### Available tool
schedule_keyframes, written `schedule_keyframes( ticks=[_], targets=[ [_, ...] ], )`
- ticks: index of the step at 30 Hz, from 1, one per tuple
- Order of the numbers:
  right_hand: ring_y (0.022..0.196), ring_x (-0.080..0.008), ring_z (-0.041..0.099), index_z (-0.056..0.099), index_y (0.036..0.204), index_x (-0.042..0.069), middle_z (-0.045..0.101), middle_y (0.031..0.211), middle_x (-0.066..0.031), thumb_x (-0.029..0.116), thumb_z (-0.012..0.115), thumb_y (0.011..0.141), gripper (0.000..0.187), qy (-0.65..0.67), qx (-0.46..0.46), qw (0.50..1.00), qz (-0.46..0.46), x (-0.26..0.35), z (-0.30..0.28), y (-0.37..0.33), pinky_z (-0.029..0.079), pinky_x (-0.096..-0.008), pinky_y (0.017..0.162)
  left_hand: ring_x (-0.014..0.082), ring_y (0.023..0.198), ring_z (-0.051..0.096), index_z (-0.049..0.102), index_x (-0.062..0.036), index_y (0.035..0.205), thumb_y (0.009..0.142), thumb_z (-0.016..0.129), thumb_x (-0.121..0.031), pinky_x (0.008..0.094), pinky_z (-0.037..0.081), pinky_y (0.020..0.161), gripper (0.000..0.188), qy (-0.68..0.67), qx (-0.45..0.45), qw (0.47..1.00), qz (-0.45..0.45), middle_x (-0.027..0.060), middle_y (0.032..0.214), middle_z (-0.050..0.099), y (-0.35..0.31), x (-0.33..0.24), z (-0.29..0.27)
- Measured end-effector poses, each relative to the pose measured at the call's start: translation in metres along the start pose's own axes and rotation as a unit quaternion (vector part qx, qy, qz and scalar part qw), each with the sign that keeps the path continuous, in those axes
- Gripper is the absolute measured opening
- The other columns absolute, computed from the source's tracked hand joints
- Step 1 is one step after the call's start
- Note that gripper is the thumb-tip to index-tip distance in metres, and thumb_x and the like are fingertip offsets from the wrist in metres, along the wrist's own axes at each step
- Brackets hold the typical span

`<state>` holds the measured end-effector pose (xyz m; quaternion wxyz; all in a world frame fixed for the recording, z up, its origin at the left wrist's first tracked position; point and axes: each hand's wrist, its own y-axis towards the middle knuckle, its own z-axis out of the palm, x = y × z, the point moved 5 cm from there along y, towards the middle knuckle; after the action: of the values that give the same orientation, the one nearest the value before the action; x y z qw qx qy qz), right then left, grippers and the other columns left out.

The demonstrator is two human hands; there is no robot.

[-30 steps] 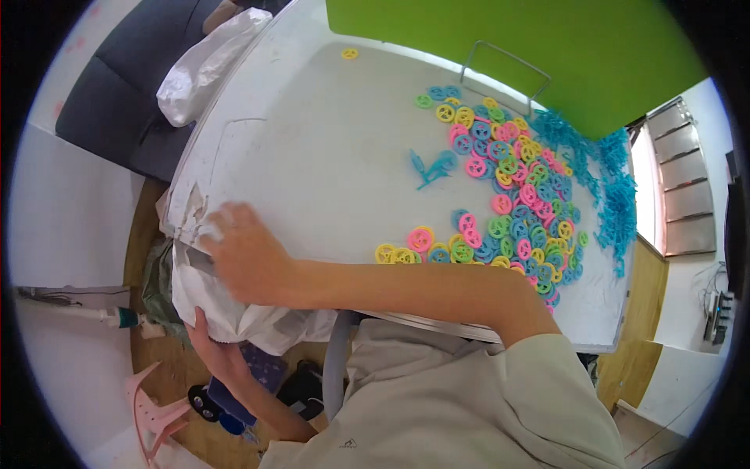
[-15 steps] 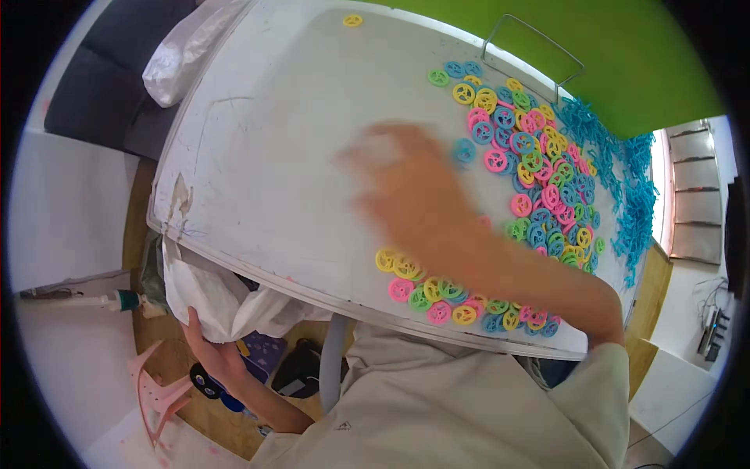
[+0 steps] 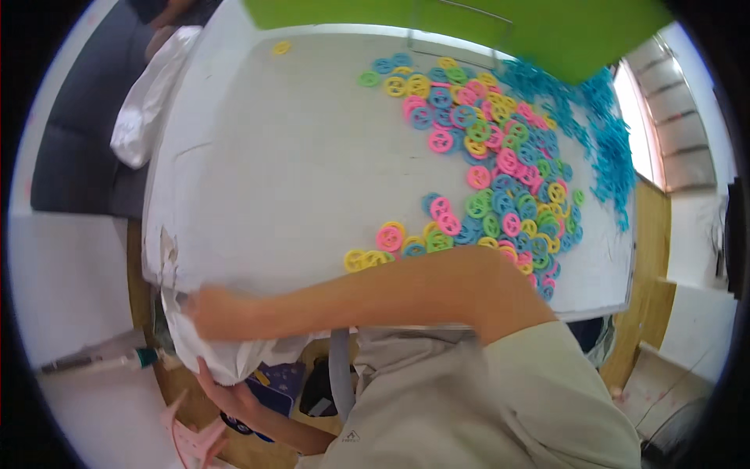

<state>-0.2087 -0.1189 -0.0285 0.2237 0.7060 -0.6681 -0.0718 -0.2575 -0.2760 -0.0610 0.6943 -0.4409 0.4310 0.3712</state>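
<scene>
White tabletop [image 3: 258,172] spreads out beyond the fingers of both hands, its chipped corner just past the right fingers and a little to their left. Below that near edge hangs a white bag [image 3: 226,357], lying directly under the right fingers and against the left ones. Right hand [image 3: 221,313] is over the upper part of the bag, blurred; whether its fingers are wide, narrow or holding something I cannot tell. Left hand [image 3: 229,397] rests against the bag's lower side, thumb showing on the outside; the other fingers are partly hidden, so their grip cannot be told.

Well to the right of the fingers, past the right forearm, lies a loose heap of spoked plastic discs [image 3: 504,202] in pink, yellow, green and blue. Farther right and beyond them sits a mass of teal plastic pieces [image 3: 613,152]. One yellow disc [image 3: 281,48] lies apart, far beyond the fingers, near a green panel [image 3: 328,14]. Another white bag [image 3: 150,105] is past the table's left edge, beside a dark seat [image 3: 74,156]. Pink stool [image 3: 195,442] stands below the left fingers.
</scene>
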Motion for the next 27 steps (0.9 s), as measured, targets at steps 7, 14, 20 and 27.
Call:
schedule_keyframes(
  ticks=[7,14,20,27],
  targets=[
    [0.088,-0.0252,0.064,0.074,0.082,0.012,0.070,0.093,-0.0066,0.022,0.064,0.075,0.016,0.042,0.142,0.988,-0.041,0.028,0.014,0.016,0.047,-0.0398,0.072,0.0296,0.122,0.048,0.043,0.0011,0.134,0.090,0.057,-0.029,0.0417,0.041,0.100,0.055,0.022,-0.019,0.999,-0.032,0.0165,0.134,0.047,0.006,-0.007,-0.005],
    [0.087,-0.0251,0.068,0.072,0.083,0.012,0.071,0.087,-0.0079,0.020,0.070,0.068,0.017,0.128,0.077,0.988,-0.046,0.014,-0.079,-0.044,0.051,-0.0396,0.064,0.0234,0.113,0.053,0.050,0.0006,0.126,0.090,0.056,-0.030,0.0395,0.043,0.096,0.048,0.150,0.058,0.987,0.019,0.0120,0.120,0.056,0.039,-0.005,-0.028],
    [0.113,-0.0275,0.051,0.064,0.108,0.008,0.060,0.110,-0.0108,0.004,0.065,0.065,0.043,0.183,-0.139,0.951,0.206,-0.052,-0.232,-0.243,0.044,-0.0394,0.094,0.0291,0.114,0.050,0.038,0.0091,0.132,0.094,0.056,-0.029,0.0392,0.044,0.095,0.056,0.382,0.023,0.916,0.122,0.0202,0.117,0.051,0.067,-0.003,0.012],
    [0.127,-0.0312,0.042,0.044,0.133,0.003,0.047,0.134,-0.0165,0.027,0.064,0.080,0.061,-0.087,-0.274,0.747,0.600,-0.044,-0.277,-0.460,0.031,-0.0420,0.106,0.0368,0.132,0.037,0.029,-0.0074,0.142,0.084,0.064,-0.043,0.0525,0.024,0.109,0.076,0.519,0.301,0.615,0.512,0.0235,0.141,0.038,-0.096,-0.003,0.189]
  ],
)
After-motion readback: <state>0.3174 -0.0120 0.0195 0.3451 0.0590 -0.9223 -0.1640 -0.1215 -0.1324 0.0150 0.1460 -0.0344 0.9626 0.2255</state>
